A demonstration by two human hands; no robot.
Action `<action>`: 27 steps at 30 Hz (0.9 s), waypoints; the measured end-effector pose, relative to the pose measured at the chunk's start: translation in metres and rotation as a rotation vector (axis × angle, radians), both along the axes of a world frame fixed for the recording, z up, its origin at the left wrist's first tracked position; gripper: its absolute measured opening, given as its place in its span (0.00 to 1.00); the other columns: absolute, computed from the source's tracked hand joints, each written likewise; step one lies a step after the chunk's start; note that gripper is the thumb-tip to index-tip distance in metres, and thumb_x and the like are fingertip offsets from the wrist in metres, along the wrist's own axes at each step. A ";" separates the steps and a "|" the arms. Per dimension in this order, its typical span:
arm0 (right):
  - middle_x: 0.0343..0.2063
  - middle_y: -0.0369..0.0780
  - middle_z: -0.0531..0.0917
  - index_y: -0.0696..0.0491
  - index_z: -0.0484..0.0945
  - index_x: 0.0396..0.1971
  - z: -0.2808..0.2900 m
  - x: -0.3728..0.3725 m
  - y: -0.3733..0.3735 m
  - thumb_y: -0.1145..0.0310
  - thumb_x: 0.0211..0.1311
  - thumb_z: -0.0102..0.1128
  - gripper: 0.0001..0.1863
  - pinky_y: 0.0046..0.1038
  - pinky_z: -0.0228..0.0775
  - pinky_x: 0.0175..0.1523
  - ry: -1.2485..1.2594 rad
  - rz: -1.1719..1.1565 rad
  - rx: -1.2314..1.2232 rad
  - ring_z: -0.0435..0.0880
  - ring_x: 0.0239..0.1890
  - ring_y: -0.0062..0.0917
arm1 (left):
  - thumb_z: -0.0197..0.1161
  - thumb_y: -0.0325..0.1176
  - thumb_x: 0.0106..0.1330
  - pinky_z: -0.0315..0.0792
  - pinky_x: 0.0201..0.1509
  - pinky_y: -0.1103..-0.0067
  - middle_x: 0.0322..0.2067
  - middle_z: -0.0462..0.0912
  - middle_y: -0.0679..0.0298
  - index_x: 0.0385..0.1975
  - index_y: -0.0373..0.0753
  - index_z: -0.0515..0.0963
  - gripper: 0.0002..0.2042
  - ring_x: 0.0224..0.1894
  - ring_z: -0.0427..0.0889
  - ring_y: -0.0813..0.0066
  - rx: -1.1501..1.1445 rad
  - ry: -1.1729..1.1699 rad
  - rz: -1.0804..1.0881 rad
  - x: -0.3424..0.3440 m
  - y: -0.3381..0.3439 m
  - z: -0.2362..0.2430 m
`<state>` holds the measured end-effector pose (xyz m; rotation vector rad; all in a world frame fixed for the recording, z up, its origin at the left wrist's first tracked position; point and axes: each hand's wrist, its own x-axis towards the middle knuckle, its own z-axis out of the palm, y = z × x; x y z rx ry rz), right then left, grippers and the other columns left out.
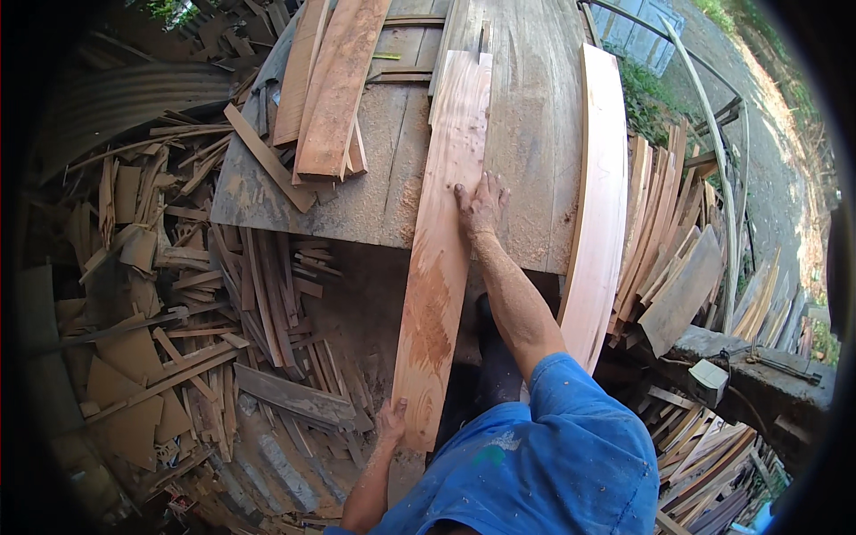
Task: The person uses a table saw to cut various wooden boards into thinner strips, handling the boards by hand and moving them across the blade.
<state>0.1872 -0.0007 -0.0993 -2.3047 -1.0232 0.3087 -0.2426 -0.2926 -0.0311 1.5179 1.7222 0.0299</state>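
A long reddish plank (432, 303) lies lengthwise on the wooden bench (548, 205), its near end overhanging the front edge toward my blue-shirted body. My right hand (481, 203) holds it along the right edge, thumb on top and fingers spread over that edge. My left hand (392, 421) grips the left edge at the near end, partly hidden by the wood. Just beyond the far end, a thin dark upright piece (484, 36) stands in a slot. A paler long board (596, 160) lies to the right. Sawdust coats the bench and my right forearm.
Stacked planks (330, 107) rest on the bench's left part. Heaps of offcuts (143, 374) fill the ground at left; more slats (660, 205) lean at right. A beam (776, 357) with a small grey box (708, 383) is at lower right, a metal railing (727, 178) beyond.
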 end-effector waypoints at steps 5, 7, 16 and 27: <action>0.69 0.52 0.65 0.65 0.63 0.68 0.004 0.007 0.015 0.42 0.66 0.55 0.44 0.49 0.33 0.78 0.005 -0.021 -0.010 0.54 0.75 0.43 | 0.50 0.66 0.69 0.73 0.48 0.54 0.38 0.81 0.35 0.44 0.28 0.77 0.37 0.46 0.80 0.33 -0.048 0.036 -0.039 0.010 0.016 0.000; 0.68 0.53 0.66 0.65 0.63 0.67 0.005 0.011 0.020 0.44 0.66 0.56 0.43 0.50 0.35 0.78 0.008 -0.030 0.007 0.56 0.75 0.43 | 0.50 0.66 0.69 0.73 0.48 0.55 0.38 0.81 0.35 0.45 0.28 0.77 0.37 0.46 0.80 0.33 -0.057 0.020 -0.032 0.016 0.022 0.003; 0.70 0.48 0.66 0.63 0.62 0.68 -0.007 0.033 0.045 0.40 0.66 0.53 0.44 0.46 0.30 0.79 -0.005 -0.052 -0.004 0.53 0.76 0.40 | 0.51 0.64 0.70 0.74 0.49 0.56 0.39 0.82 0.36 0.45 0.27 0.77 0.35 0.47 0.81 0.35 -0.048 -0.094 -0.013 0.040 0.049 0.003; 0.68 0.52 0.66 0.66 0.63 0.67 -0.010 0.068 0.085 0.42 0.66 0.55 0.44 0.48 0.30 0.78 -0.017 -0.065 0.062 0.54 0.75 0.44 | 0.52 0.59 0.72 0.73 0.48 0.56 0.37 0.82 0.36 0.42 0.28 0.77 0.31 0.45 0.80 0.34 -0.049 0.022 -0.035 0.070 0.084 -0.009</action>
